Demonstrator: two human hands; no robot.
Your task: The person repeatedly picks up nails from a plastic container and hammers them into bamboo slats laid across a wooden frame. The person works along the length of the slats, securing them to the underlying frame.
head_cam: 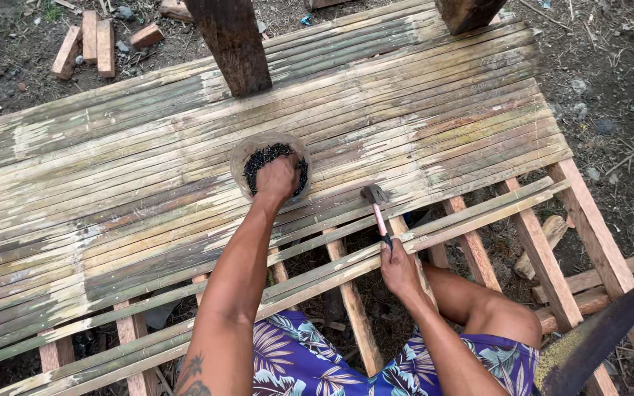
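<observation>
Left hand (277, 178) in round nail bowl (242, 158)

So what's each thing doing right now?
Left hand: reaching into the bowl, on the nails.
Right hand: gripping the hammer's handle.
Hammer: head resting on the slats.
Bowl: upright on the slats, holding dark nails.
Slats: laid side by side, with gaps at the near edge.
Saw: lying at lower right, untouched.

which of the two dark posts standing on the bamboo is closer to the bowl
The left post, top centre. It stands on the slats just above the bowl, where the left hand reaches in; the other post is off at the upper right.
</observation>
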